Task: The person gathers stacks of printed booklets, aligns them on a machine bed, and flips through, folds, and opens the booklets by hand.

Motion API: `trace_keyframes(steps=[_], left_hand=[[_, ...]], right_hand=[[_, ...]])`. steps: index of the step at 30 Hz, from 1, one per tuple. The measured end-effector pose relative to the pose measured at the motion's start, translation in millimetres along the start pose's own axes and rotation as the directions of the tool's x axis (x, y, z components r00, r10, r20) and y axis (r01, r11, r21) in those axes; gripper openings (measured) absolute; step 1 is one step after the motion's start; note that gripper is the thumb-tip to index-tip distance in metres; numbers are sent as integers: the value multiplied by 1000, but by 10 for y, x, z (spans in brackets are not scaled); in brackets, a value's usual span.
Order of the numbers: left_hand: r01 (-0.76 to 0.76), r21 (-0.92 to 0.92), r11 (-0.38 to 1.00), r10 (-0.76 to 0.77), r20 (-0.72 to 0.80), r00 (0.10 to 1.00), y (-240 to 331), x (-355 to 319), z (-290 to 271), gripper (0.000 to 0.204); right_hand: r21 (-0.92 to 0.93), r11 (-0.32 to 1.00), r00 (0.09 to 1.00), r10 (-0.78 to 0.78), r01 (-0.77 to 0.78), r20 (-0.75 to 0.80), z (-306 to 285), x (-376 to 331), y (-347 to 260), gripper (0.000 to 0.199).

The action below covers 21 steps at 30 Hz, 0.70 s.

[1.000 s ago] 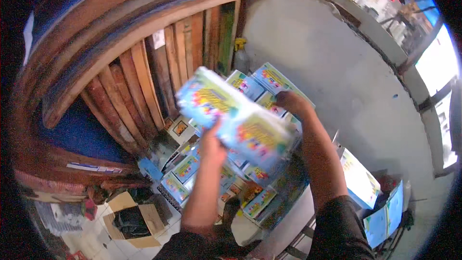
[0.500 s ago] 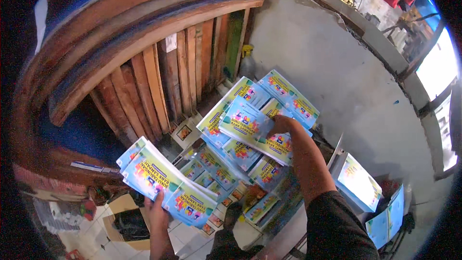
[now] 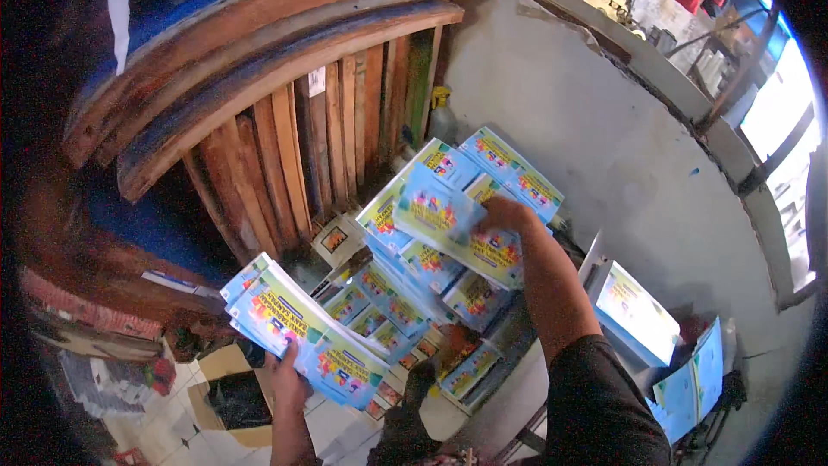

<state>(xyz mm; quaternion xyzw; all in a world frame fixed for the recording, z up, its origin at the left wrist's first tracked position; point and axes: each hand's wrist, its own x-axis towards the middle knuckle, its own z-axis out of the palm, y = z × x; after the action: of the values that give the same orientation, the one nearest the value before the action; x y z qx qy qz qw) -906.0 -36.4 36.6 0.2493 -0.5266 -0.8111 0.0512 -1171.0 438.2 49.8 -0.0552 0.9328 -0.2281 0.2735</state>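
Observation:
My left hand is closed on the near edge of a fanned bundle of printed booklet covers, blue and yellow-green with colourful figures. At centre right, my right hand grips a similar printed sheet at its far edge. This sheet is tilted and slightly blurred, and hangs over piles of the same prints. Whether it is one sheet or a few I cannot tell. Behind it stands a tall stack of covers against the wall. Lower piles lie between my two hands.
Wooden planks stand on the left below thick beams. A spray bottle with a yellow head is in the corner. More blue prints stack at the right. An open cardboard box with black contents sits on the tiled floor.
The sheet in my right hand has tilted and shifted slightly over the piles. My left hand and its bundle sit a little lower in view, as the whole view has shifted slightly.

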Motion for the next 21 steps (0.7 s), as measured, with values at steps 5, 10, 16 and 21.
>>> trace_keyframes(steps=[5, 10, 16, 21], left_hand=[[-129, 155, 979, 118, 76, 990, 373, -451, 142, 52], [-522, 682, 512, 306, 423, 853, 1017, -1210, 723, 49], [-908, 412, 78, 82, 905, 418, 1213, -3199, 2219, 41], [-997, -67, 37, -485, 871, -76, 245, -5285, 3411, 39]], right_hand=[[42, 988, 916, -124, 151, -382, -542, -1194, -216, 67], [22, 966, 722, -178, 259, -668, -918, -3900, -406, 47], [-188, 947, 613, -312, 260, -726, 660, -6819, 373, 38], [-301, 927, 784, -14, -222, -621, 2309, -8386, 428, 27]])
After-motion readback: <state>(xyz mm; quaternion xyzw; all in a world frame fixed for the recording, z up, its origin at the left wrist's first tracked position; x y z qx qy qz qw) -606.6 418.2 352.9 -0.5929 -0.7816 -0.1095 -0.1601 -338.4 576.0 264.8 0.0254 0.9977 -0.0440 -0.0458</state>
